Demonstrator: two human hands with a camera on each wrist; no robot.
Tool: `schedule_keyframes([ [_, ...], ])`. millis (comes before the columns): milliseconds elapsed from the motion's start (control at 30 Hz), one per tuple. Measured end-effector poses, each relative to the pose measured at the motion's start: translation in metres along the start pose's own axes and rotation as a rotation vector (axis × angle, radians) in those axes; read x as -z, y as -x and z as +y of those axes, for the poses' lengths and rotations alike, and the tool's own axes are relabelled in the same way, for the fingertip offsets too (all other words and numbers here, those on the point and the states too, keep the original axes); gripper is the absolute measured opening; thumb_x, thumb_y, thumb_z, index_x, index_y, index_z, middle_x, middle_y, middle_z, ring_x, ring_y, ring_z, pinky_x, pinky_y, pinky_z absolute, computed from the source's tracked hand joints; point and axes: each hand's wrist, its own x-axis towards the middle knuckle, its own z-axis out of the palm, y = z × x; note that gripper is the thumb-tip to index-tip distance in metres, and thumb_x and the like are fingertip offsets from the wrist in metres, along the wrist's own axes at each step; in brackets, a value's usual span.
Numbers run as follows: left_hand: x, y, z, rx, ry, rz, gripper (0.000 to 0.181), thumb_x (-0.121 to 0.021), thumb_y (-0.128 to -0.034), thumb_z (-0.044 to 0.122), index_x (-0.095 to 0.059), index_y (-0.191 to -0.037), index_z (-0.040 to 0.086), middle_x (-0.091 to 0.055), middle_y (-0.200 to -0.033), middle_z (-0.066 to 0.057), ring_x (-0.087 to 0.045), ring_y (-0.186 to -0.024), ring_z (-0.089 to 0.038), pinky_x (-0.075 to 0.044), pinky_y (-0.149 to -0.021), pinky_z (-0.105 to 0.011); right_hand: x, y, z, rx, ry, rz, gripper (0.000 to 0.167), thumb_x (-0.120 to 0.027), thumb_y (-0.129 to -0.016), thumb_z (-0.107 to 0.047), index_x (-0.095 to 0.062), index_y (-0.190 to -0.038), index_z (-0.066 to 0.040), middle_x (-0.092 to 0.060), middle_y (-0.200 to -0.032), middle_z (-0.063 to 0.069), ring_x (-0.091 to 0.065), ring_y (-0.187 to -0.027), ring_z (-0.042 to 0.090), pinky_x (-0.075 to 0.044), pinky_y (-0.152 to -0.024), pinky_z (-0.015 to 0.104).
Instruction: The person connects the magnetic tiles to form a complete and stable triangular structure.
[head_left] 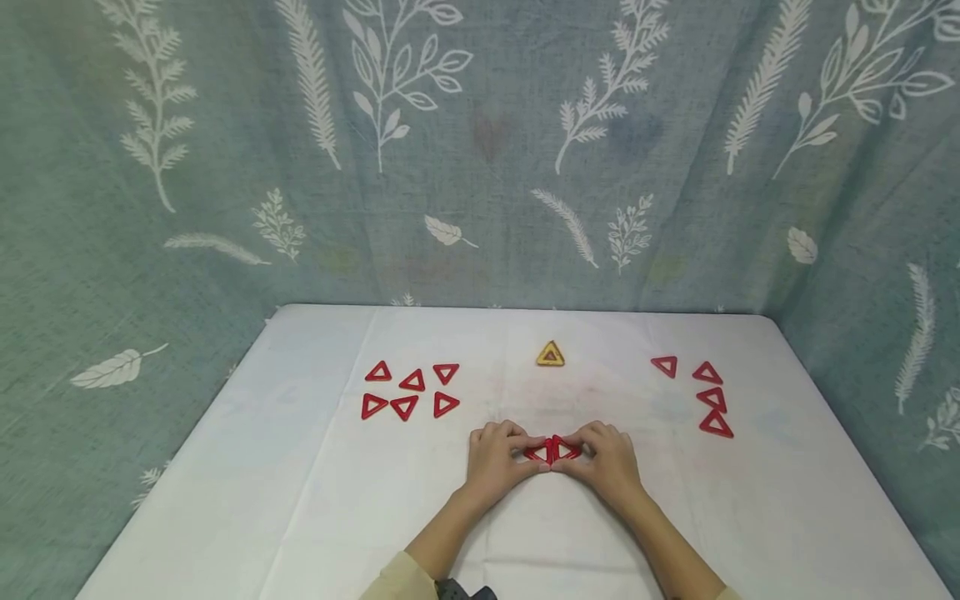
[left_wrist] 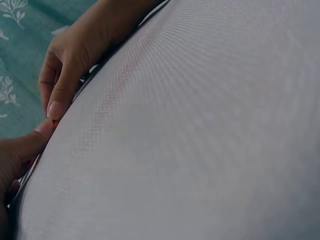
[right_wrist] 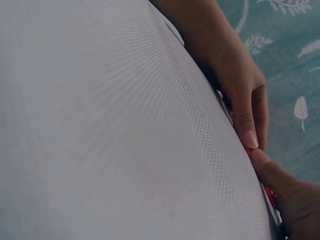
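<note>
Near the middle of the table in the head view, two hollow red triangles meet edge to edge, points facing outward. My left hand (head_left: 495, 458) pinches the left red triangle (head_left: 547, 451) between thumb and fingers. Mirroring it, my right hand (head_left: 607, 460) grips the right red triangle (head_left: 556, 449). The thumbs nearly touch at the front of the join. In the left wrist view, the left hand (left_wrist: 17, 155) is at the lower left, while in the right wrist view the right hand (right_wrist: 297, 197) is at the lower right; both show only slivers of red.
Several loose red triangles (head_left: 403, 400) lie on the left of the white table (head_left: 360, 500). More red triangles (head_left: 717, 432) lie on the right, some touching one another. A yellow triangle (head_left: 551, 362) sits beyond the hands. Leaf-patterned green cloth (head_left: 487, 233) hangs behind the table.
</note>
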Motion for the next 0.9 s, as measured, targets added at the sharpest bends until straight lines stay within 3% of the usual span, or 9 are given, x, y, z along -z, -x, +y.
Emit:
schedule_keyframes([
  [267, 0.0018, -0.0047, 0.0032, 0.002, 0.034, -0.004, 0.038, -0.077, -0.073, 0.043, -0.073, -0.108, 0.029, -0.057, -0.092, 0.01, -0.043, -0.084, -0.009, -0.029, -0.081, -0.037, 0.0026, -0.0014, 0.0009, 0.015, -0.018, -0.002, 0.039, -0.09, -0.053, -0.034, -0.072, -0.083, -0.018, -0.061, -0.077, -0.008, -0.044, -0.069, 0.008, -0.031, -0.065, 0.028],
  [633, 0.0011, -0.0058, 0.0021, -0.009, 0.008, 0.003, 0.039, -0.077, -0.0733, 0.044, -0.073, -0.109, 0.029, -0.057, -0.092, 0.01, -0.044, -0.085, -0.009, -0.03, -0.081, -0.036, 0.0036, -0.0025, 0.0007, 0.024, -0.007, -0.01, 0.04, -0.089, -0.054, -0.036, -0.073, -0.086, -0.019, -0.061, -0.078, -0.008, -0.044, -0.069, 0.007, -0.031, -0.065, 0.028],
  [900, 0.0039, -0.0034, -0.0019, -0.023, 0.045, 0.0, 0.047, -0.078, -0.071, 0.046, -0.07, -0.114, 0.026, -0.059, -0.097, 0.009, -0.047, -0.089, -0.01, -0.03, -0.081, -0.035, 0.0029, -0.0009, 0.0011, -0.009, -0.021, -0.034, 0.039, -0.089, -0.055, -0.037, -0.073, -0.087, -0.02, -0.063, -0.08, -0.009, -0.046, -0.071, 0.007, -0.033, -0.067, 0.029],
])
